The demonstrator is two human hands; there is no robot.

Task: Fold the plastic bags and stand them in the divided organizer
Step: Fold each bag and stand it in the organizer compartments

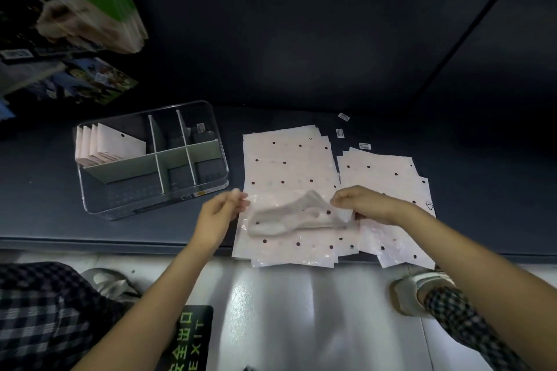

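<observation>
A single polka-dot plastic bag (pixel 297 214) is lifted just above the larger stack of flat bags (pixel 289 166) near the front edge of the dark shelf (pixel 45 166), its long axis running left to right between the two hands. The left hand (pixel 221 214) pinches the bag's left end between thumb and fingertips; the right hand (pixel 360 203) has its fingers curled round the right end, so both hold the same sheet and neither is free. The middle of the bag sags and blurs, so how many folds it already carries cannot be told. A second, smaller stack of bags (pixel 388 187) lies just beside the first, toward the shelf's right. The clear divided organizer (pixel 156 205) sits well to the left of the bag, with folded bags (pixel 102 144) standing in its rear-left compartment only. The left hand is nearer the organizer, so it is probably the one to carry the folded bag across.
</observation>
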